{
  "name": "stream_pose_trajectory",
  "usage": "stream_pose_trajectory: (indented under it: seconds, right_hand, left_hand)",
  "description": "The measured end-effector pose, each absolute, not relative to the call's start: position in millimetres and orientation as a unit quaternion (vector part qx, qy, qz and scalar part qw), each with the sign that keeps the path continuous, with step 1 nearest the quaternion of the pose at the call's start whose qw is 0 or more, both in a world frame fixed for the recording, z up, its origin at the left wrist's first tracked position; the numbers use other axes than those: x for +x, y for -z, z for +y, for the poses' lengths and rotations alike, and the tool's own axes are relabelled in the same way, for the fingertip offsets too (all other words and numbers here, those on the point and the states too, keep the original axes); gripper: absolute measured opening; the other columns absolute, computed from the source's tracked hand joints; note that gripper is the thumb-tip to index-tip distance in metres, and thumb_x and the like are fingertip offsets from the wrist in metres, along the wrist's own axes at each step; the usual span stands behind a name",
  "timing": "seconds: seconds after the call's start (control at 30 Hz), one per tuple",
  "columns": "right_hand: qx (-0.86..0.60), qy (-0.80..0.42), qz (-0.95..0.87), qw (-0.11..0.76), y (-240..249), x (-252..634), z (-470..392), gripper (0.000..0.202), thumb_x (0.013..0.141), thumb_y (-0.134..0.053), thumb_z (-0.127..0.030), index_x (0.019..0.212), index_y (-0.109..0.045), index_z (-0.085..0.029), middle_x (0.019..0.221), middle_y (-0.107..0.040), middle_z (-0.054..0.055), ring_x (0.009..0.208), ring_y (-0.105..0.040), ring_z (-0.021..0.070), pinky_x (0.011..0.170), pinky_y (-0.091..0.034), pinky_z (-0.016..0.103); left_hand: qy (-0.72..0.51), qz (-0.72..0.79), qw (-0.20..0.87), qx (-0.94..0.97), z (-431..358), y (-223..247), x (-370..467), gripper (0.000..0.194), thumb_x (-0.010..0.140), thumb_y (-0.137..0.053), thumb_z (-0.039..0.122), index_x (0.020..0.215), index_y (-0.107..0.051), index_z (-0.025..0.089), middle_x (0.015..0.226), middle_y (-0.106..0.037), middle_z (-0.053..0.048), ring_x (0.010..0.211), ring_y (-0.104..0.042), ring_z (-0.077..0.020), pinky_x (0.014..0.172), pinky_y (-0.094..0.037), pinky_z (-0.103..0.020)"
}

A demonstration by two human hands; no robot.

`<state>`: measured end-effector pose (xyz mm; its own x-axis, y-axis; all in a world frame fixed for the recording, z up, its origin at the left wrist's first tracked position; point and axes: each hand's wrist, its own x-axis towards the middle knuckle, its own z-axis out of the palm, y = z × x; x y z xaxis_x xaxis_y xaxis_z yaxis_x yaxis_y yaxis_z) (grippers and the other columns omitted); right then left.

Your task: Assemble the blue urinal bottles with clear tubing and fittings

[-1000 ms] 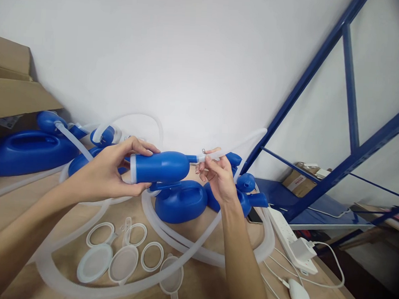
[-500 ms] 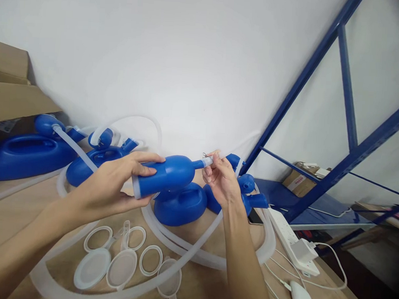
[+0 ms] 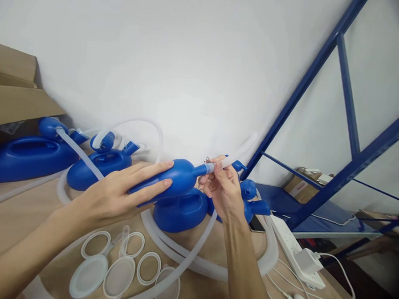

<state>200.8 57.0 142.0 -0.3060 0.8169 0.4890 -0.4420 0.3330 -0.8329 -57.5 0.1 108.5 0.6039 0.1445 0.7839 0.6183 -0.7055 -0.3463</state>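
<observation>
My left hand (image 3: pixel 127 188) is wrapped over a blue rounded bottle-like part (image 3: pixel 181 177), its narrow neck pointing right. At that neck, my right hand (image 3: pixel 222 182) pinches the end of a translucent hose (image 3: pixel 241 151), which meets the neck. A small wire clip (image 3: pixel 208 160) shows at the joint. Beneath the held part, a blue container with a handle (image 3: pixel 179 211) stands on the table. More blue containers stand to the left (image 3: pixel 28 158) and right (image 3: pixel 258 207).
Clear lids (image 3: pixel 88 275) and white rings (image 3: pixel 148 268) lie on the wooden table at the front. Hoses loop around them. A power strip (image 3: pixel 288 239) with cables, a phone (image 3: pixel 256 224) and a blue shelf frame (image 3: pixel 310 73) are right; a cardboard box (image 3: pixel 17 106) is left.
My left hand has slid forward over the blue part, its fingers now more spread across the top. The hose end now meets the neck more in line, with its free length rising right.
</observation>
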Motion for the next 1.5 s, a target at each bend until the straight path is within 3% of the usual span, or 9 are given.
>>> stream_pose_trajectory:
  seconds: [0.27, 0.5, 0.67, 0.8, 0.87, 0.93, 1.03, 1.17, 1.5]
  right_hand:
    - [-0.18, -0.522, -0.614, 0.564, -138.8, 202.0, 62.3, 0.042, 0.085, -0.079, -0.059, 0.088, -0.065, -0.02, 0.06, -0.068, -0.001, 0.047, -0.059, 0.0115, 0.038, -0.039, 0.019]
    - [-0.215, -0.554, -0.538, 0.598, -139.0, 203.9, 73.5, 0.035, 0.077, -0.088, -0.043, 0.096, -0.069, -0.021, 0.075, -0.071, -0.001, 0.065, -0.065, 0.0122, 0.046, -0.044, 0.018]
    - [-0.225, -0.569, -0.485, 0.625, -149.1, 209.1, 63.6, 0.057, 0.069, -0.093, -0.027, 0.118, -0.066, -0.025, 0.088, -0.073, 0.0, 0.085, -0.069, 0.0137, 0.056, -0.049, 0.017]
    - [-0.231, -0.558, -0.487, 0.631, -148.5, 212.7, 66.0, 0.064, 0.075, -0.088, -0.037, 0.131, -0.058, -0.029, 0.112, -0.072, 0.005, 0.101, -0.071, 0.0189, 0.077, -0.059, 0.028]
    - [-0.255, -0.407, -0.51, 0.713, -146.6, 217.3, 69.3, 0.066, 0.081, -0.083, -0.041, 0.138, -0.051, -0.032, 0.126, -0.067, 0.008, 0.114, -0.07, 0.024, 0.091, -0.059, 0.04]
    - [-0.284, -0.14, -0.557, 0.768, -146.3, 224.6, 68.9, 0.065, 0.087, -0.08, -0.04, 0.143, -0.049, -0.032, 0.136, -0.062, 0.012, 0.131, -0.061, 0.0308, 0.105, -0.053, 0.053]
    - [-0.278, 0.183, -0.725, 0.603, -150.3, 236.2, 59.5, 0.053, 0.092, -0.076, -0.041, 0.14, -0.059, -0.028, 0.14, -0.064, 0.015, 0.145, -0.047, 0.0395, 0.123, -0.024, 0.07]
    - [-0.234, 0.206, -0.874, 0.372, -156.6, 243.4, 48.2, 0.025, 0.105, -0.056, -0.027, 0.127, -0.068, -0.031, 0.118, -0.078, 0.003, 0.128, -0.063, 0.0307, 0.125, 0.006, 0.074]
    - [-0.169, 0.134, -0.889, 0.404, -157.3, 254.0, 55.6, 0.049, 0.102, -0.048, -0.005, 0.141, -0.06, -0.032, 0.118, -0.075, 0.004, 0.112, -0.07, 0.019, 0.122, -0.04, 0.056]
  left_hand:
    - [0.456, -0.275, 0.127, -0.837, -8.8, -114.9, -37.9, 0.047, 0.096, -0.066, 0.02, 0.14, -0.052, 0.019, 0.149, -0.058, -0.018, 0.133, -0.063, -0.0282, 0.103, -0.061, -0.039]
    - [0.424, -0.245, 0.176, -0.854, 3.2, -113.0, -44.6, 0.046, 0.099, -0.06, 0.014, 0.144, -0.051, 0.019, 0.153, -0.055, -0.018, 0.141, -0.057, -0.0251, 0.112, -0.054, -0.037]
    - [0.412, -0.24, 0.191, -0.858, 3.9, -114.7, -49.3, 0.045, 0.099, -0.059, 0.014, 0.144, -0.052, 0.018, 0.154, -0.055, -0.018, 0.143, -0.055, -0.0254, 0.114, -0.053, -0.039]
    - [0.407, -0.249, 0.178, -0.861, 3.9, -114.6, -50.9, 0.049, 0.098, -0.06, 0.014, 0.147, -0.051, 0.021, 0.156, -0.054, -0.017, 0.141, -0.056, -0.0276, 0.112, -0.055, -0.042]
    - [0.402, -0.259, 0.172, -0.861, 2.8, -115.4, -53.1, 0.049, 0.098, -0.059, 0.013, 0.146, -0.053, 0.022, 0.156, -0.054, -0.016, 0.139, -0.058, -0.0287, 0.11, -0.056, -0.044]
    - [0.392, -0.264, 0.169, -0.865, 0.6, -117.2, -54.9, 0.05, 0.098, -0.058, 0.012, 0.146, -0.053, 0.023, 0.155, -0.055, -0.015, 0.138, -0.06, -0.0292, 0.108, -0.058, -0.045]
    - [0.373, -0.252, 0.177, -0.875, -3.5, -119.6, -55.1, 0.053, 0.097, -0.057, 0.01, 0.148, -0.052, 0.024, 0.155, -0.055, -0.015, 0.137, -0.06, -0.0296, 0.106, -0.06, -0.045]
    - [0.36, -0.247, 0.179, -0.882, -6.6, -120.9, -53.0, 0.059, 0.095, -0.056, 0.007, 0.151, -0.05, 0.025, 0.158, -0.052, -0.014, 0.137, -0.06, -0.0296, 0.107, -0.058, -0.046]
    - [0.36, -0.27, 0.138, -0.882, -10.1, -128.3, -60.6, 0.049, 0.1, -0.053, 0.012, 0.147, -0.052, 0.025, 0.157, -0.054, -0.012, 0.14, -0.058, -0.0261, 0.11, -0.057, -0.042]
